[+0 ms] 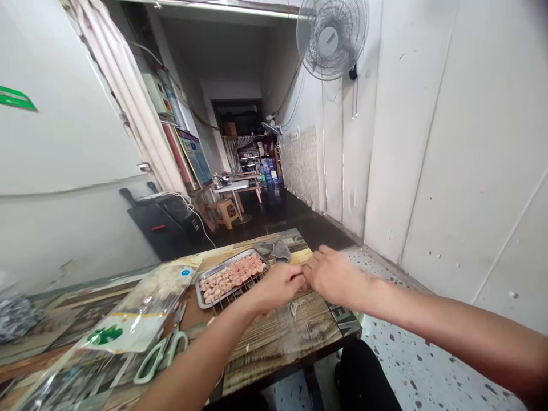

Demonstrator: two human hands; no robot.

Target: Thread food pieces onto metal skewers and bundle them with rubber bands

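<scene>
My left hand [276, 287] and my right hand [331, 275] meet above the wooden table [291, 337], fingers curled and pressed together at a small item I cannot make out. Just left of them lies a metal tray [200, 285] filled with rows of pinkish meat skewers [231, 277], their sticks poking over the near rim. A grey cloth [278, 250] lies behind the hands at the table's far edge.
Green-handled scissors [158, 354] and clear plastic bags [141, 311] lie on the table's left part. A white fridge [55, 171] stands at left, a wall fan [331, 37] hangs above. A corridor with a stool [226, 212] and a small table runs ahead.
</scene>
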